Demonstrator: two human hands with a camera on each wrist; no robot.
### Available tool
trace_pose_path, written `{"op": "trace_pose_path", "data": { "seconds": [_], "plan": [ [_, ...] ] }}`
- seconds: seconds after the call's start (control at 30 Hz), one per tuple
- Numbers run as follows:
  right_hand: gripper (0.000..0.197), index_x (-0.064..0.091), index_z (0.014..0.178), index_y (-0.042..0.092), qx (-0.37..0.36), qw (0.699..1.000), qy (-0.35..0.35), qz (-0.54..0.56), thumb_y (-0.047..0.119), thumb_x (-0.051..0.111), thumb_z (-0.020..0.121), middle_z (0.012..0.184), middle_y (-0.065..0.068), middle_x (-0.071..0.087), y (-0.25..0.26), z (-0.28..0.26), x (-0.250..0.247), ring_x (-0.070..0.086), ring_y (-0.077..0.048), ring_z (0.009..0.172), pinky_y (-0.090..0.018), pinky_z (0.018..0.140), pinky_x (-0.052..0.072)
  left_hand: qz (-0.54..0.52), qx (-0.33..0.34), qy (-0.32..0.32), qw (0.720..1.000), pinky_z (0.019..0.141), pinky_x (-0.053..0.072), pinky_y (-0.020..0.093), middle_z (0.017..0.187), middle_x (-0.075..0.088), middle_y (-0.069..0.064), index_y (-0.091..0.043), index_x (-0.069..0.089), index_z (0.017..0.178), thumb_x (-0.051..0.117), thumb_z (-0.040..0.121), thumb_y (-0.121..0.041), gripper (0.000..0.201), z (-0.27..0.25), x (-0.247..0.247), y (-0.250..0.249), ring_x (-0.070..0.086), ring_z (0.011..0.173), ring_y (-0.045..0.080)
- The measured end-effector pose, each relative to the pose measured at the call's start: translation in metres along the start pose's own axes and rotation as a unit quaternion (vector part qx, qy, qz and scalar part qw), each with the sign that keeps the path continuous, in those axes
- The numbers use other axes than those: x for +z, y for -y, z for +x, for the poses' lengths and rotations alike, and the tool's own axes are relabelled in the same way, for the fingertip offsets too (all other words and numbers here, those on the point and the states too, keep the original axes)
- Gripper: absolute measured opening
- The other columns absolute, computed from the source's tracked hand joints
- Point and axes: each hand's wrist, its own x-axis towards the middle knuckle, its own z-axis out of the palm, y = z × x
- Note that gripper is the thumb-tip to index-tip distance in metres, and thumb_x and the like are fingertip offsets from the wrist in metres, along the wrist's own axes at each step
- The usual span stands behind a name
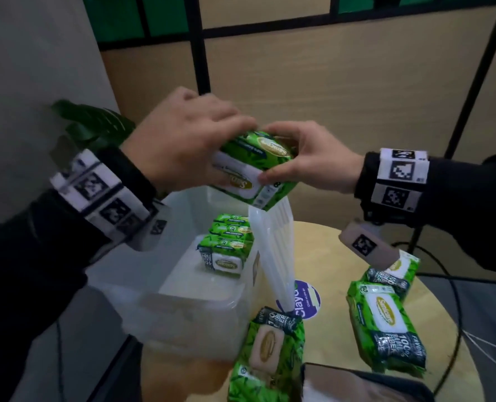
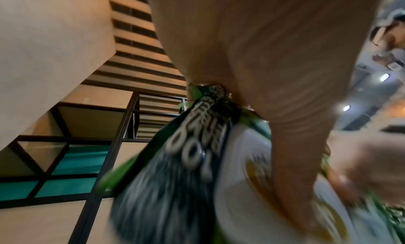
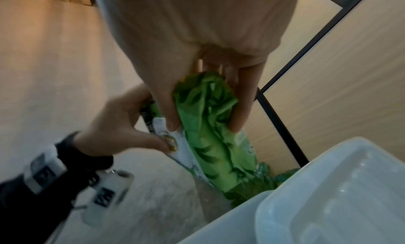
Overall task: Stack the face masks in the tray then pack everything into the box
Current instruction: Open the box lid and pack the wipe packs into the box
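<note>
Fingers of both your hands are curling round two green packs [image 1: 252,166] held together as one bundle, stacked one on the other. Your left hand [image 1: 183,140] is clamping the bundle from 9 o'clock, its grip wrapping over the top pack; your right hand [image 1: 307,158] is pinching the bundle from 3 o'clock, thumb on the near face, fingers behind. You are holding the bundle in the air, above the far rim of the clear plastic box [image 1: 183,297]. Inside the box, more green packs [image 1: 229,245] are standing in a row against its right wall. A clear lid [image 1: 275,248] is leaning on that wall. On the round desk [image 1: 328,250], two packs [image 1: 386,320] are lying at 4 o'clock of the box and others [image 1: 270,355] at 5 o'clock, just beside its near corner.
</note>
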Motion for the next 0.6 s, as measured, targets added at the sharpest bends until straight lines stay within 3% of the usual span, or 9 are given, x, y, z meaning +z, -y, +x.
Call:
{"op": "trace_pose_path", "data": {
  "seconds": [0.1, 0.17, 0.27, 0.37, 0.43, 0.5, 0.53, 0.6],
  "plan": [
    [0.041, 0.071, 0.122, 0.017, 0.025, 0.995, -0.01, 0.096, 0.022, 0.084, 0.084, 0.118, -0.005, 0.076, -0.023, 0.002, -0.002, 0.071, -0.013, 0.106, -0.034, 0.093, 0.059, -0.082, -0.084, 0.084, 0.99, 0.082, 0.051, 0.042, 0.117, 0.064, -0.005, -0.036, 0.045, 0.141, 0.074, 0.069, -0.072, 0.085, -0.006, 0.004, 0.018, 0.062, 0.103, 0.026],
    [0.033, 0.071, 0.12, 0.021, 0.109, 0.984, -0.042, 0.135, 0.035, 0.076, 0.091, 0.12, -0.005, 0.075, -0.05, 0.001, -0.013, 0.069, -0.015, 0.109, -0.037, 0.09, 0.057, -0.101, -0.088, 0.149, 0.98, 0.078, 0.054, 0.045, 0.109, 0.059, -0.008, -0.035, 0.054, 0.129, 0.071, 0.068, -0.077, 0.076, -0.015, 0.019, 0.039, 0.06, 0.096, 0.023],
    [0.025, 0.07, 0.108, 0.022, 0.29, 0.948, -0.106, 0.077, 0.038, 0.076, 0.091, 0.12, -0.004, 0.07, -0.127, -0.013, -0.032, 0.062, -0.023, 0.11, -0.041, 0.084, 0.051, -0.123, -0.133, 0.235, 0.955, 0.081, 0.05, 0.043, 0.103, 0.054, -0.004, -0.024, 0.063, 0.12, 0.085, 0.07, -0.061, 0.066, -0.03, 0.054, 0.073, 0.056, 0.092, 0.024],
    [0.027, 0.069, 0.111, 0.012, 0.425, 0.887, -0.173, -0.039, 0.027, 0.078, 0.09, 0.129, -0.015, 0.064, -0.213, -0.049, -0.048, 0.056, -0.029, 0.111, -0.045, 0.092, 0.049, -0.15, -0.174, 0.282, 0.931, 0.079, 0.044, 0.038, 0.106, 0.053, -0.004, -0.022, 0.062, 0.124, 0.092, 0.069, -0.046, 0.067, -0.05, 0.098, 0.093, 0.053, 0.094, 0.021],
    [0.041, 0.066, 0.126, -0.004, 0.505, 0.844, -0.141, -0.116, 0.024, 0.072, 0.096, 0.137, -0.022, 0.062, -0.256, -0.083, -0.054, 0.059, -0.035, 0.117, -0.041, 0.094, 0.046, -0.182, -0.167, 0.291, 0.924, 0.078, 0.045, 0.037, 0.107, 0.057, -0.002, -0.025, 0.062, 0.123, 0.087, 0.063, -0.066, 0.077, -0.059, 0.126, 0.087, 0.054, 0.093, 0.021],
    [0.052, 0.061, 0.132, -0.01, 0.56, 0.804, -0.145, -0.14, 0.028, 0.069, 0.097, 0.137, -0.026, 0.061, -0.295, -0.118, -0.054, 0.059, -0.039, 0.124, -0.042, 0.101, 0.044, -0.21, -0.135, 0.313, 0.916, 0.076, 0.049, 0.038, 0.103, 0.06, -0.003, -0.031, 0.061, 0.116, 0.066, 0.055, -0.094, 0.088, -0.064, 0.167, 0.078, 0.056, 0.088, 0.02],
    [0.06, 0.062, 0.13, -0.013, 0.583, 0.785, -0.167, -0.122, 0.033, 0.074, 0.093, 0.131, -0.027, 0.063, -0.313, -0.133, -0.052, 0.06, -0.041, 0.123, -0.044, 0.102, 0.045, -0.21, -0.112, 0.328, 0.914, 0.075, 0.049, 0.036, 0.102, 0.061, -0.006, -0.035, 0.059, 0.113, 0.061, 0.055, -0.098, 0.085, -0.066, 0.188, 0.07, 0.056, 0.087, 0.018],
    [0.069, 0.061, 0.131, -0.013, 0.617, 0.755, -0.198, -0.098, 0.037, 0.078, 0.088, 0.13, -0.029, 0.062, -0.336, -0.156, -0.044, 0.059, -0.042, 0.123, -0.046, 0.103, 0.047, -0.193, -0.073, 0.368, 0.907, 0.073, 0.046, 0.031, 0.102, 0.062, -0.012, -0.04, 0.057, 0.112, 0.073, 0.06, -0.087, 0.072, -0.064, 0.218, 0.048, 0.057, 0.087, 0.015]
  ]
}}
